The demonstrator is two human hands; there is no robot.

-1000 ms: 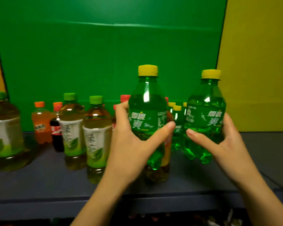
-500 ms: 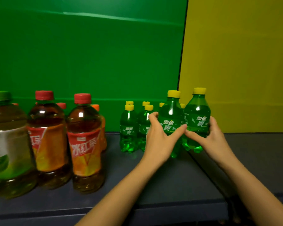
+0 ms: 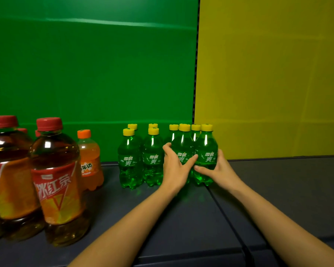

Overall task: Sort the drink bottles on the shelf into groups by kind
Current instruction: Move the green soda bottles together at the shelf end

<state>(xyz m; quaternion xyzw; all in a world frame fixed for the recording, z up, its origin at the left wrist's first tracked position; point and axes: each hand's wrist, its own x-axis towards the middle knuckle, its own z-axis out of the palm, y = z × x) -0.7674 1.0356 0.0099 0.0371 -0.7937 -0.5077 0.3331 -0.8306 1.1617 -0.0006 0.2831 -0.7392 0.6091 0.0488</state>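
Observation:
My left hand [image 3: 175, 167] grips a green soda bottle with a yellow cap [image 3: 182, 145], standing on the dark shelf [image 3: 181, 218]. Beside it my right hand [image 3: 218, 170] grips a second green soda bottle [image 3: 206, 149]. Both bottles stand at the right end of a cluster of several like green bottles [image 3: 130, 158]. To the left stand two large red-capped iced tea bottles [image 3: 56, 182] and a small orange soda bottle [image 3: 89, 160].
A green back panel [image 3: 93, 74] and a yellow panel [image 3: 268, 74] close the shelf behind. A seam [image 3: 226, 218] runs across the shelf surface below my right arm. Bare shelf lies to the right of the green bottles.
Both hands carried the two green bottles rightward and away from me, setting them down at the cluster's right end. The view has swung right; the green tea bottles are out of sight.

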